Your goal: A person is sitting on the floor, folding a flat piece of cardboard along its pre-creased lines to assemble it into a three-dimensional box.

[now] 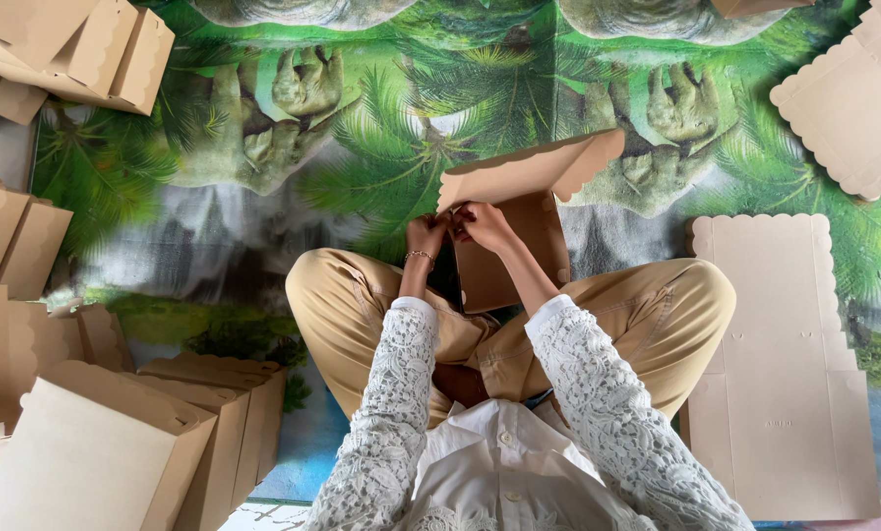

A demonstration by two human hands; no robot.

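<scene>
On our lap, left hand (426, 236) and right hand (482, 224) pinched a half-folded cardboard box (519, 216), apparently empty; finished boxes (165, 433) left, flat blanks (775, 364) right.

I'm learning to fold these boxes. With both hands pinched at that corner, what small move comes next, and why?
Probably press the corner fold flat. Both the left hand and right hand pinch one corner of the half-folded cardboard box, whose scalloped flap stands raised, so that corner looks unfinished.
</scene>
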